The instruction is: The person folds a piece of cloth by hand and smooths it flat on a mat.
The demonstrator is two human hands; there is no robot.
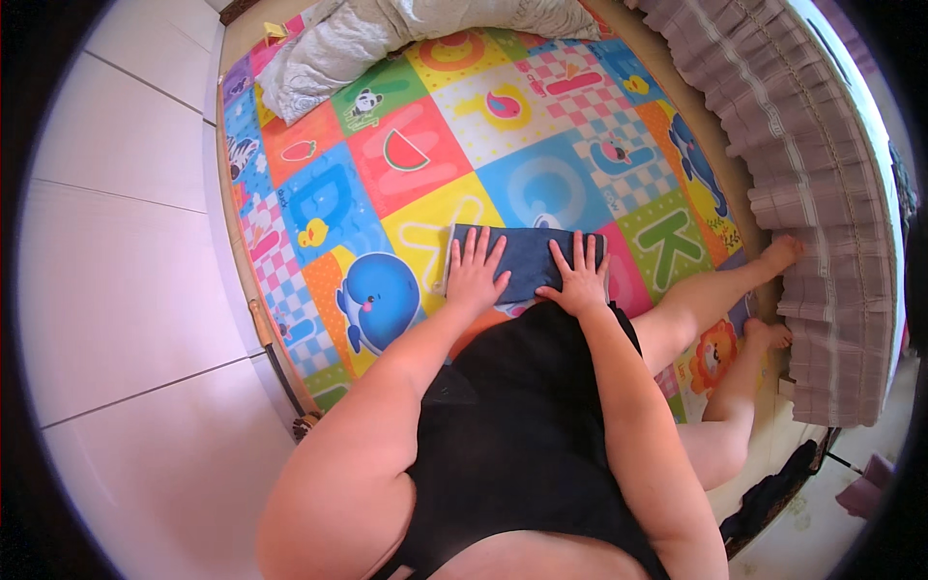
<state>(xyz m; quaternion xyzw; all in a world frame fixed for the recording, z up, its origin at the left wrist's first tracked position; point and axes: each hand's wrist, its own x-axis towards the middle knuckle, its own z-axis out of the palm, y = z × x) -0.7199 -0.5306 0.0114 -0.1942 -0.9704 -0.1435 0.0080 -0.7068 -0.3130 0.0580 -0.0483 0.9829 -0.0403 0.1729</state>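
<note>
A dark blue folded cloth (527, 259) lies flat on the colourful play mat in front of my body, roughly rectangular, with a pale strip along its left edge. My left hand (476, 273) presses on its left end, palm down with fingers spread. On the right end rests my right hand (581, 277), also flat, with its fingers apart. Neither hand grips the cloth. Its near edge is partly covered by my hands; whether it is a garment cannot be made out.
The play mat (406, 155) carries printed animals and letters. A rumpled grey-white bedding roll (358, 48) lies along its far edge. White cabinet panels (135, 261) line the left, a pleated grey-mauve curtain (793, 193) hangs at right. My bare legs (701, 309) extend rightward; a dark cloth (773, 493) lies lower right.
</note>
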